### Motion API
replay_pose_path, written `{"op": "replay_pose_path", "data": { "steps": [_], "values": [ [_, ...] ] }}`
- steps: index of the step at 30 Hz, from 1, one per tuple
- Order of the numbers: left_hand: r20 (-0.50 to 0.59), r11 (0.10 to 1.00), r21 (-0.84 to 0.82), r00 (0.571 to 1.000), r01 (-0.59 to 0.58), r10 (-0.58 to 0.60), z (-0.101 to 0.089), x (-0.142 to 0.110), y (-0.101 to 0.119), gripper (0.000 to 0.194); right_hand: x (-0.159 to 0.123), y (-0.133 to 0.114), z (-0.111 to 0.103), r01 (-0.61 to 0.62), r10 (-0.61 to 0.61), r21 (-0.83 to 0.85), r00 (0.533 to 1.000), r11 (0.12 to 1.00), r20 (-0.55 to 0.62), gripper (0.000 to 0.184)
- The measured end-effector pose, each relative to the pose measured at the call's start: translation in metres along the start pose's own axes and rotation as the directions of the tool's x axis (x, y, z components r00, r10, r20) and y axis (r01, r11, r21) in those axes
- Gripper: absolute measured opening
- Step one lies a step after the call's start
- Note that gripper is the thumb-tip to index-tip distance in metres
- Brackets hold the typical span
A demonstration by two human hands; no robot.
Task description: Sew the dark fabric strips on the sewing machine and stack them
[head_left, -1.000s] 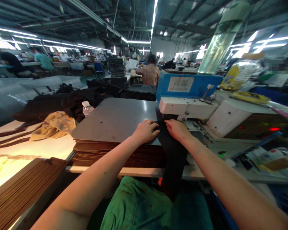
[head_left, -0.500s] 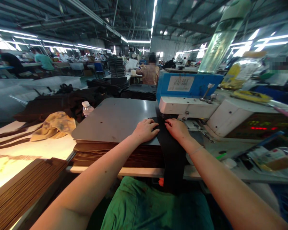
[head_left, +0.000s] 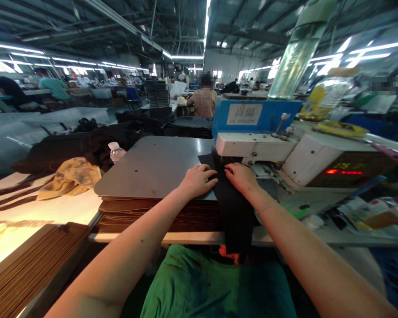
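Observation:
A long black fabric strip (head_left: 236, 216) runs from the sewing machine's head (head_left: 247, 145) toward me and hangs over the table's front edge. My left hand (head_left: 199, 180) lies on the strip's left side and the grey metal plate (head_left: 159, 168), its fingers stretched out and thumb apart. On the right side of the strip, just before the machine head, my right hand (head_left: 241, 177) has its thumb and fingers pinched at the fabric's edge. The needle area is hidden under the head. Brown folded sheets (head_left: 129, 214) are stacked beneath the plate.
A clear bottle (head_left: 116, 152) and a stained yellow cloth (head_left: 71, 176) are on the left. More stacked brown pieces (head_left: 36, 265) lie at the lower left. A lit control panel (head_left: 345, 170) and a plastic jar (head_left: 328, 95) stand right. A seated person (head_left: 204, 101) is ahead.
The black strip has slid forward; its far end shows farther out on the plate and its hanging end is higher. Both hands stay at the strip. The view has shifted slightly.

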State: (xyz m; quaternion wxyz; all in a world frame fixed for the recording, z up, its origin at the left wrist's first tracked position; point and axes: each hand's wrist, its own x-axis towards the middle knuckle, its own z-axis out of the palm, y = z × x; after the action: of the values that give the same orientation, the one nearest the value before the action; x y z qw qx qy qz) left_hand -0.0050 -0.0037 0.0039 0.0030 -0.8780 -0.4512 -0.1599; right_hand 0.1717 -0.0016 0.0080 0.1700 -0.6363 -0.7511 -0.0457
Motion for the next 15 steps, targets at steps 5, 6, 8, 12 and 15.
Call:
{"op": "replay_pose_path", "data": {
  "steps": [5, 6, 8, 12, 15],
  "values": [
    [0.004, 1.000, 0.003, 1.000, 0.006, -0.006, -0.0003, 0.0003, 0.0003, 0.037, -0.0001, 0.0004, -0.0004, -0.006, 0.006, 0.008, 1.000, 1.000, 0.007, 0.028],
    [0.005, 1.000, 0.002, 1.000, 0.005, -0.005, -0.0005, 0.0003, 0.0004, 0.037, -0.0002, 0.0003, -0.0007, -0.001, 0.001, 0.010, 1.000, 1.000, 0.007, 0.028],
    [0.009, 1.000, 0.001, 1.000, 0.008, -0.008, -0.0010, 0.0003, 0.0006, 0.037, -0.0005, -0.0001, -0.0014, 0.001, -0.001, 0.009, 1.000, 1.000, 0.006, 0.029],
    [0.020, 1.000, 0.003, 1.000, 0.017, -0.017, -0.0016, 0.0003, 0.0012, 0.037, -0.0006, -0.0006, -0.0017, -0.014, 0.014, 0.002, 1.000, 1.000, 0.011, 0.028],
    [0.019, 1.000, 0.005, 1.000, 0.015, -0.015, -0.0017, 0.0003, 0.0015, 0.036, -0.0003, -0.0007, -0.0016, -0.012, 0.012, 0.002, 1.000, 1.000, 0.015, 0.028]
  ]
}}
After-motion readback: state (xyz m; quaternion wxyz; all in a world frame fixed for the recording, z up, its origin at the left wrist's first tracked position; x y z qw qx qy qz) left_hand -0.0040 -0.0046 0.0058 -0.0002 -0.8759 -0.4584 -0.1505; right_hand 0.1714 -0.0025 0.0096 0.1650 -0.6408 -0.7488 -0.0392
